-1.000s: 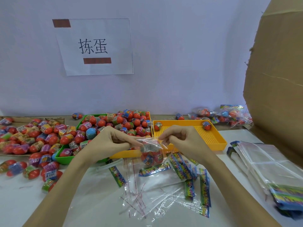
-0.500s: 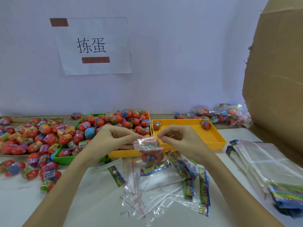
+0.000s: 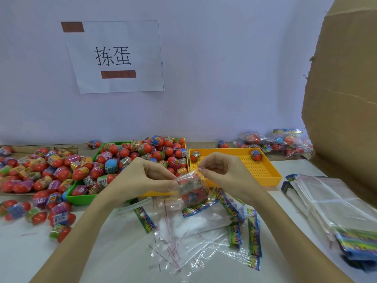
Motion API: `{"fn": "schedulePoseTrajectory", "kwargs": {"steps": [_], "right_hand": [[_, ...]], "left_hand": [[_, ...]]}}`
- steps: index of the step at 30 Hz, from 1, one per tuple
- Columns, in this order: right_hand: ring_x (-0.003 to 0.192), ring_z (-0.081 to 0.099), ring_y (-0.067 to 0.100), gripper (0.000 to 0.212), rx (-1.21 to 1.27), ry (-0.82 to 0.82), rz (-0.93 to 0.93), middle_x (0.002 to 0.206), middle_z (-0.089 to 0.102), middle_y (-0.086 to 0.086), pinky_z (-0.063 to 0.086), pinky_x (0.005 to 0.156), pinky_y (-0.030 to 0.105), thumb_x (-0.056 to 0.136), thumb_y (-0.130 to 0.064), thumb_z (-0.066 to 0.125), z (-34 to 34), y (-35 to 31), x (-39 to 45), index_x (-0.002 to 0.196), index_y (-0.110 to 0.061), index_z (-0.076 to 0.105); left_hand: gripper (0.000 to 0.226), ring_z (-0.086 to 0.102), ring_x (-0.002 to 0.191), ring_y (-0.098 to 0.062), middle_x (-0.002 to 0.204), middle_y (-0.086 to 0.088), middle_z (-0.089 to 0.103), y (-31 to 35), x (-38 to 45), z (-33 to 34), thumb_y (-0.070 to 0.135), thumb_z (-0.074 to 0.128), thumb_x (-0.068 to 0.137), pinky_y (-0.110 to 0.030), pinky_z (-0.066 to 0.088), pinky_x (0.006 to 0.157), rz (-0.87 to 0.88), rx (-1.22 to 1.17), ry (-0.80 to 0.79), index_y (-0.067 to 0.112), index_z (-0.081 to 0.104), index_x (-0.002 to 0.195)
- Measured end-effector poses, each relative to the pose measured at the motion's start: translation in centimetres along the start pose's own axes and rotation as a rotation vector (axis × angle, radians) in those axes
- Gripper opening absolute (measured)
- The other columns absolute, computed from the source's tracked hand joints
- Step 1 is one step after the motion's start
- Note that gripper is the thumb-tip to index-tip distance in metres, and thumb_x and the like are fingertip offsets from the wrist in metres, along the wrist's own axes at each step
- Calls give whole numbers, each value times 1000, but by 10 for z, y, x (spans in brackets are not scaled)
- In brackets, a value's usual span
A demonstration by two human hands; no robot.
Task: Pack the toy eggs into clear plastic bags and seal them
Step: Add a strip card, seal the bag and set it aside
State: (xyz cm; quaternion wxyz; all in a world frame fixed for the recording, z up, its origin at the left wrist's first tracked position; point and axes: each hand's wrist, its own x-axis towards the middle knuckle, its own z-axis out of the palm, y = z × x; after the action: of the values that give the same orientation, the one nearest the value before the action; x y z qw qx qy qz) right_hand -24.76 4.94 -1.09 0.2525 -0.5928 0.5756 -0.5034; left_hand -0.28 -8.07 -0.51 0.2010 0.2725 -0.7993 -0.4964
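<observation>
Left of both hands, loose red toy eggs with printed wrappers [image 3: 40,170] lie on the white desk [image 3: 30,252], and a green plastic tray [image 3: 81,198] just behind the left hand holds more. The left hand [image 3: 140,178] pinches one side of the small clear plastic bag [image 3: 192,188], which holds toy eggs and hangs between the hands above the desk. The right hand [image 3: 226,172] pinches the bag's mouth flap at its top edge. To seal well, judge the flap alignment first: keep the mouth taut and flat, fold squarely, then press along the strip without wrinkles. A yellow perforated plastic tray [image 3: 263,172] sits just behind the right hand; a stack of empty clear bags [image 3: 326,201] lies to its right.
</observation>
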Motion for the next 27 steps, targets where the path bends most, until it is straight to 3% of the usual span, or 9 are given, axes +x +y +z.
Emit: {"fn": "schedulePoseTrajectory", "kwargs": {"steps": [6,10,18,22,27], "right_hand": [[95,69,21,12,-118,-25,2,100,71,7,59,89,39,102,-8,66,2,-1,-1,107,-18,70],[89,70,28,14,-62,-14,6,95,69,18,60,86,41,103,-1,62,1,-3,0,111,-12,61],[91,75,22,16,41,19,7,97,70,11,62,88,38,102,-4,65,4,-4,0,113,-15,61],[90,74,22,15,118,73,15,95,70,10,62,86,34,101,-5,66,6,-4,0,111,-16,64],[90,75,21,15,175,84,27,96,72,10,62,88,33,103,-8,65,7,-5,0,115,-15,66]], "left_hand": [[17,81,82,-19,87,-1,83,1,-1,3,38,88,79,-23,64,76,119,43,92,31,86,94],[12,80,76,-18,84,-1,82,5,-2,7,35,84,82,-21,63,72,190,56,134,30,85,93],[10,79,86,-18,93,0,82,7,0,8,37,81,87,-22,63,80,134,-6,185,33,82,96],[23,78,96,-13,104,4,82,8,1,10,44,86,82,-19,61,83,104,-71,181,35,81,102],[35,78,95,-15,103,2,81,7,1,11,39,93,71,-22,62,85,123,-87,201,36,81,104]]}}
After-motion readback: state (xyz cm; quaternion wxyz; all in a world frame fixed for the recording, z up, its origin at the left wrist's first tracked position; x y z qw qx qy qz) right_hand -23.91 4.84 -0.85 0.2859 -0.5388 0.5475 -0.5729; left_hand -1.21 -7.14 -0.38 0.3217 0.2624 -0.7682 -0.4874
